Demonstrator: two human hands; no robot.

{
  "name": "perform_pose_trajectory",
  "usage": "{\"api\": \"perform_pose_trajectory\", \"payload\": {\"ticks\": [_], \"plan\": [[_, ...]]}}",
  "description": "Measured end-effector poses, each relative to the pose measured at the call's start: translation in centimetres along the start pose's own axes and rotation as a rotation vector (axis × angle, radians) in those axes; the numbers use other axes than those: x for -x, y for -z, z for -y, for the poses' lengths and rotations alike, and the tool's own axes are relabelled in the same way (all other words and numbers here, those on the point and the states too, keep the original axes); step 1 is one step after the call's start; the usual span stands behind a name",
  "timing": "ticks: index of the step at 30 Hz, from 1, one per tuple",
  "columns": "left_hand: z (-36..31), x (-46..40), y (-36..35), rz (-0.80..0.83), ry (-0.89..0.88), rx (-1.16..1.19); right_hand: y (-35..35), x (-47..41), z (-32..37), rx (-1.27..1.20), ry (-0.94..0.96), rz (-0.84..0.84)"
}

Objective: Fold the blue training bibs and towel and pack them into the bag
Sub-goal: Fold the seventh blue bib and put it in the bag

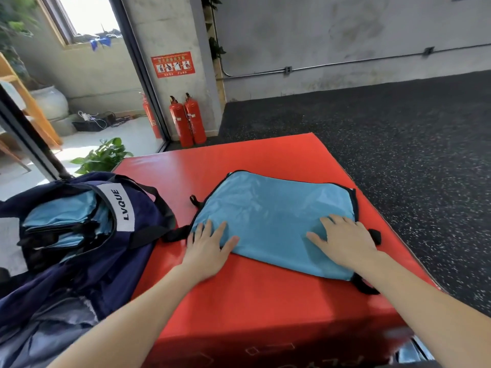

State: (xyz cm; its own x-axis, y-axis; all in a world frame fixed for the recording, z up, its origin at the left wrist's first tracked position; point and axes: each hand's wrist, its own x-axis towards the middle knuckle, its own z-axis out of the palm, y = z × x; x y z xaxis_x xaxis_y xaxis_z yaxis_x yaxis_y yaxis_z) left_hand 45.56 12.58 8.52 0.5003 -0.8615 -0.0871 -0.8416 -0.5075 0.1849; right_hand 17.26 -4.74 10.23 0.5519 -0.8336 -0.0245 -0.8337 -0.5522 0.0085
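A light blue training bib (271, 211) with black trim and black straps lies folded flat on the red padded box (239, 293). My left hand (206, 248) presses its near left corner with straight fingers. My right hand (342, 243) lies flat on the bib's near right part. A navy bag (106, 261) with a white "LVQUE" label stands open at the left, half on the box. Inside it sits a stack of folded blue bibs (61, 224). No towel can be made out.
Two red fire extinguishers (187, 120) stand against the pillar behind the box. A green potted plant (103, 155) is at the far left corner, by a glass door. Dark speckled rubber floor (398, 144) stretches to the right and behind.
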Motion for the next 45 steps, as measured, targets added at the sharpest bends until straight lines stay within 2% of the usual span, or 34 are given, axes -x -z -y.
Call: {"api": "perform_pose_trajectory", "payload": {"ticks": [4,7,13,17,20,23,29,32,36,41,45], "plan": [[1.3,-6.1,1.2,0.033,-0.103,-0.019,0.2,-0.8,-0.3,0.062,0.027,-0.022],[2.0,-10.3,2.3,0.051,-0.178,-0.051,0.6,-1.5,-0.4,0.006,0.037,-0.047],[2.2,-15.3,2.7,0.014,-0.177,-0.139,0.6,-2.2,0.0,-0.045,0.086,-0.045],[-3.4,-11.0,1.4,-0.097,-0.254,0.032,1.2,-2.2,0.0,-0.079,0.102,0.001],[-8.9,-4.7,0.5,-0.114,-0.376,0.207,1.7,-2.0,-0.4,-0.183,0.097,0.051],[-13.0,0.5,-0.8,-0.095,-0.46,0.271,1.9,-1.6,-1.2,-0.273,0.096,0.059],[-16.2,4.2,-2.2,-0.049,-0.336,0.365,2.5,1.2,-2.8,-0.332,0.089,0.01],[-15.5,4.7,-1.9,-0.016,-0.27,0.457,2.4,2.4,-3.6,-0.374,0.099,-0.004],[-13.1,5.9,-1.0,0.042,-0.272,0.467,2.7,3.7,-4.3,-0.456,0.108,-0.045],[-7.0,8.1,0.7,0.105,-0.248,0.463,2.6,4.9,-4.2,-0.579,0.128,-0.085],[-1.1,9.6,2.6,0.174,-0.194,0.472,2.1,5.6,-3.7,-0.585,0.206,-0.097]]}}
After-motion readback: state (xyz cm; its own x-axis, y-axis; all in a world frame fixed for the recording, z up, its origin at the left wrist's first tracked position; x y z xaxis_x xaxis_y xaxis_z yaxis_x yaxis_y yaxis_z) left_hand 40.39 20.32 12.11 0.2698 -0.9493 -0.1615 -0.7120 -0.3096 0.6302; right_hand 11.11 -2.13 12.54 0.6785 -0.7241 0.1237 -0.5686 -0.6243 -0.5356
